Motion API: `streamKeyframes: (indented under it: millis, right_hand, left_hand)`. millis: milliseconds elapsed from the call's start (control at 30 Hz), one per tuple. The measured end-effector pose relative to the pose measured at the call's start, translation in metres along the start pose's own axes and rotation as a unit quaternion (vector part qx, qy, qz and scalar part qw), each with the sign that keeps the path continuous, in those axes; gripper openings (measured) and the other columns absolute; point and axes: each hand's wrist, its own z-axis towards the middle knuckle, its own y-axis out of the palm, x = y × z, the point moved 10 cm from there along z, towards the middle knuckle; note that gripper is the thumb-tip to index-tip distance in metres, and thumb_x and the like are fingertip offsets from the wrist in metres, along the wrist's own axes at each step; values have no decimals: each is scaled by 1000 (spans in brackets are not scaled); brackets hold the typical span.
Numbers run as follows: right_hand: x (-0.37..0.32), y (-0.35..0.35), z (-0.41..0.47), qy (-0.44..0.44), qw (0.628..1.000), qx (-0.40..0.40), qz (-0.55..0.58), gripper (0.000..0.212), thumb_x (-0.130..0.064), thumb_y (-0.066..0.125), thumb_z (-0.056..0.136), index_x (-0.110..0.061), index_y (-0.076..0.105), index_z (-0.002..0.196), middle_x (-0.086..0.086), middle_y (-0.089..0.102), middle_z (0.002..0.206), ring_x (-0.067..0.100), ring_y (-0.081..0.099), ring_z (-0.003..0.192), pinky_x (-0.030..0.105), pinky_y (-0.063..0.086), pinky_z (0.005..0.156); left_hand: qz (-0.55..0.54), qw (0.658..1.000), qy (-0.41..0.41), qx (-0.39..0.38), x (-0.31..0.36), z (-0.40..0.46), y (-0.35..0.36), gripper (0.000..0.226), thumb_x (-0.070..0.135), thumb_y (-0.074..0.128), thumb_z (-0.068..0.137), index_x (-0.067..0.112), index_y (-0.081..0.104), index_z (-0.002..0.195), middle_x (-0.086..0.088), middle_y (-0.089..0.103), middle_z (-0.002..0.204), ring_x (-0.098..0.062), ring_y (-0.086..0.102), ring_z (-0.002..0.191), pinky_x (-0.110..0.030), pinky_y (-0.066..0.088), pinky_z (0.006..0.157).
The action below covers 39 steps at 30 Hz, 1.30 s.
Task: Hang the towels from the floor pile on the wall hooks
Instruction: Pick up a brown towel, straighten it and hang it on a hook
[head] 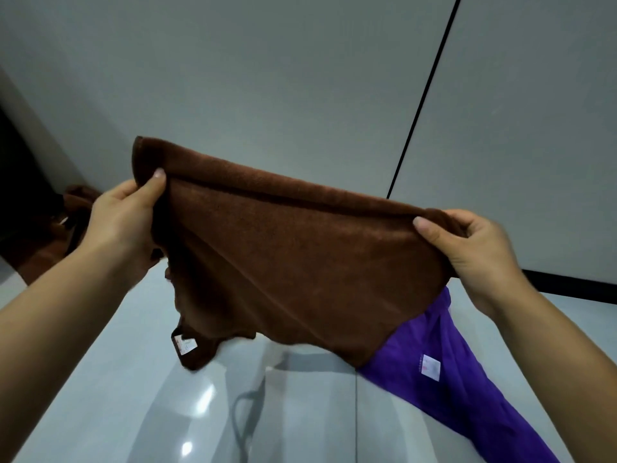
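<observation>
Both hands were up in front of the grey wall [300, 78], holding a brown towel [283, 262] stretched between them by its top edge. Left hand [123, 215] pinched the towel's upper left corner: thumb on the near face, nail visible, the other fingers behind the cloth and hidden, so their spread could not be read. Right hand [474, 248] pinched the upper right edge the same way, thumb flat on the near side, fingers curled round the back. Top edge was folded over toward the camera into a thick roll, running from high on the left down to the right. The towel hung slack below that line, lower edge bunched, with a white tag [183, 343] showing at the bottom left corner. Behind it on the right, a purple towel [450, 396] hung down, partly covered by the brown one, with its own white label [430, 367]; what held it up was hidden. Far left, behind the left wrist, more brown cloth [43, 235] sat in a dark heap, too blurred and shadowed to tell if it was hung or lying. Glossy floor [133, 379] below, with reflections. A black seam [424, 95] ran up the wall on the right.
</observation>
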Motion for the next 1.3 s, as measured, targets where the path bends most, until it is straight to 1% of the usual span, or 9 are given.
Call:
streamKeyframes:
  millis: [133, 233, 367, 567, 867, 1033, 1133, 1200, 1300]
  right_hand:
    - [-3, -8, -1, 27, 998, 23, 52, 40, -44, 72, 50, -17, 67, 78, -9, 69, 63, 3, 62, 56, 16, 49, 47]
    - [-6, -8, -2, 21, 998, 27, 55, 29, -39, 68, 61, -18, 65, 81, -10, 68, 61, 2, 61, 54, 16, 48, 46]
    - [-19, -12, -1, -17, 995, 56, 85, 21, -37, 63, 70, -19, 63, 80, -12, 64, 58, 0, 58, 54, 17, 50, 50]
    - [-72, -12, -9, -193, 957, 99, -194, 26, -36, 52, 92, -22, 50, 70, -7, 48, 62, -5, 47, 54, 10, 34, 53]
    - [-109, 35, -33, -275, 935, -4, -226, 20, -37, 56, 88, -24, 52, 73, -5, 54, 67, -7, 50, 63, 6, 37, 59]
    - [-123, 58, -45, -320, 920, -53, -222, 25, -38, 58, 87, -15, 58, 77, -1, 59, 75, -5, 51, 66, 5, 36, 60]
    - [-123, 70, -52, -329, 915, -83, -220, 24, -43, 56, 83, -21, 57, 75, -9, 61, 81, -7, 52, 66, 3, 36, 61]
    - [-120, 77, -55, -321, 916, -109, -216, 20, -44, 56, 80, -26, 56, 73, -12, 60, 82, -6, 54, 67, 3, 36, 62]
    - [-117, 83, -57, -318, 913, -126, -223, 17, -46, 55, 79, -30, 53, 72, -11, 60, 77, -3, 54, 68, 3, 37, 62]
  left_hand:
    - [-11, 1000, -10, -2, -7, 4, -3, 18, 39, 58, 90, 24, 65, 98, -5, 67, 108, -26, 63, 97, -52, 44, 96]
    - [-9, 1000, -11, -6, -11, 6, -2, 16, 38, 57, 91, 24, 65, 90, -2, 67, 97, -24, 63, 92, -52, 43, 97]
    - [-16, 1000, -15, -18, -18, 8, 2, 18, 35, 56, 92, 20, 65, 94, -10, 66, 112, -27, 63, 104, -48, 47, 96]
    - [83, 995, -46, -39, -45, 7, 7, 14, 27, 57, 93, 18, 63, 84, -13, 65, 99, -29, 58, 96, -49, 44, 92]
    - [237, 958, -90, -137, -92, -17, 41, 29, -7, 54, 86, 12, 51, 108, -9, 60, 96, -14, 56, 76, -22, 46, 61]
    - [316, 917, -4, -242, -87, -40, 89, 72, 7, 67, 73, 21, 38, 137, 3, 45, 130, -14, 47, 117, -22, 41, 90]
    - [153, 924, 3, -350, -60, -73, 132, 44, 7, 54, 70, 27, 69, 106, 12, 67, 103, -3, 60, 97, -19, 47, 82]
    - [57, 924, -11, -379, -48, -81, 149, 40, 6, 45, 62, 27, 77, 74, 3, 73, 82, -12, 67, 82, -28, 50, 78]
    - [6, 914, -44, -403, -49, -84, 162, 30, 17, 50, 51, 17, 74, 67, -16, 67, 84, -35, 60, 87, -43, 45, 85]
